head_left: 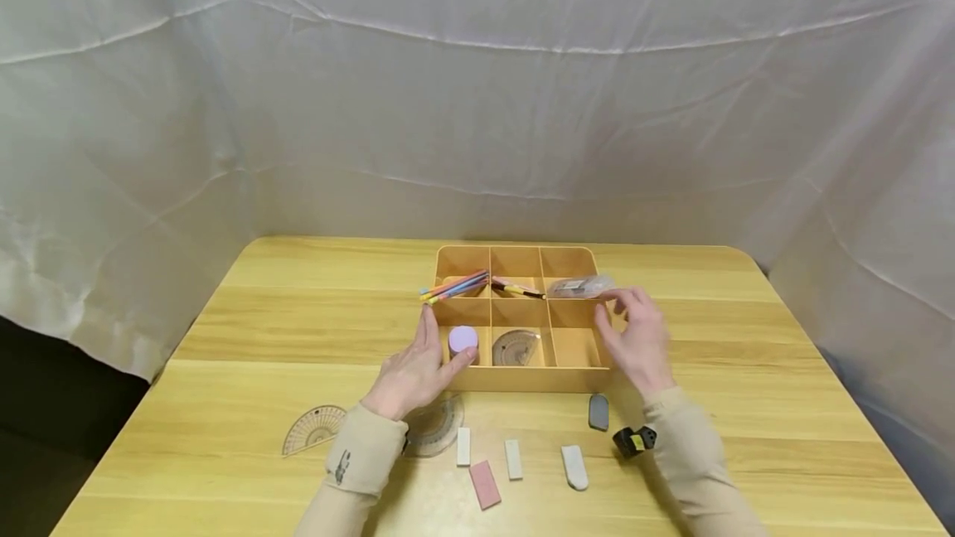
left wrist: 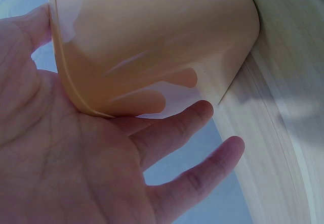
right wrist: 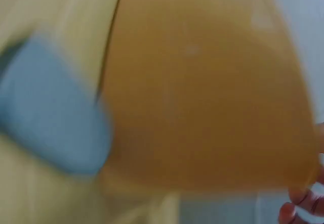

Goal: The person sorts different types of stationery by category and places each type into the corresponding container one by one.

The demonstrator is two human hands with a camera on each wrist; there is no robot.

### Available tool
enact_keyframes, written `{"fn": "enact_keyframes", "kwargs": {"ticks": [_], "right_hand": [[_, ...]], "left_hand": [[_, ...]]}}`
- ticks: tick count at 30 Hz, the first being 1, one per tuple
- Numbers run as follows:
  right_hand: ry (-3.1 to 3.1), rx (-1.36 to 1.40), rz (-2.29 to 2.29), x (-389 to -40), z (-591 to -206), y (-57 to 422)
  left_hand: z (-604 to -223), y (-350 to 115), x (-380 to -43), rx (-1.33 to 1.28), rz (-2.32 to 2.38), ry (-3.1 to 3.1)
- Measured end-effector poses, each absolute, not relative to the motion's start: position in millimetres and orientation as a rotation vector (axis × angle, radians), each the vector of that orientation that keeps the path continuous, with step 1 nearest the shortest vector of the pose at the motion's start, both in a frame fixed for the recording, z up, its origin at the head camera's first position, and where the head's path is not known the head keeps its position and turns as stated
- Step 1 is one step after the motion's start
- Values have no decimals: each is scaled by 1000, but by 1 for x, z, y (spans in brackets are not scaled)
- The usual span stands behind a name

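Note:
An orange six-compartment organizer box [head_left: 522, 379] stands on the table. My left hand [head_left: 410, 375] rests against its front left corner, thumb over the rim and other fingers rather straight along the outer wall [left wrist: 152, 47]. Near the right rim, my right hand [head_left: 636, 338] has its fingers bent with a gap between thumb and forefinger, fingertips close to a clear plastic packet [head_left: 578, 287]. Colored pens [head_left: 457, 287] lie in the back left compartment and black-and-yellow pens [head_left: 518, 290] in the back middle. A lilac-topped cylinder [head_left: 462, 340] and a protractor [head_left: 513, 348] occupy front compartments.
In front of the box lie a grey eraser [head_left: 599, 411], a grey-white eraser [head_left: 574, 467], white erasers [head_left: 513, 459] and a pink eraser [head_left: 485, 485]. Two more protractors lie to the left, one [head_left: 313, 429] farther out, one [head_left: 440, 428] partly behind my left wrist. Pale cloth [head_left: 477, 123] hangs behind.

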State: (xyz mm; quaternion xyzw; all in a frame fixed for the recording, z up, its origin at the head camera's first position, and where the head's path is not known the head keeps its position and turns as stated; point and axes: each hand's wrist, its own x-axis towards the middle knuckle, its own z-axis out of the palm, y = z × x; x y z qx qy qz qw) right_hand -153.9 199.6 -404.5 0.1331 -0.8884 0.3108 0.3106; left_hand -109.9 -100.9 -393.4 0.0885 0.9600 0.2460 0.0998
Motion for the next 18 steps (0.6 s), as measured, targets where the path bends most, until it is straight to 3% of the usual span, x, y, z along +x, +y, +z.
{"fn": "enact_keyframes", "kwargs": {"ticks": [4,18], "right_hand": [[-2530,177,925,-155,-415,216],[-2582,121,1429,-152,-426,220]], "left_hand": [[-394,-103,-108,256,721,2828],[-394,-108,-108,280,740,2825]]}}
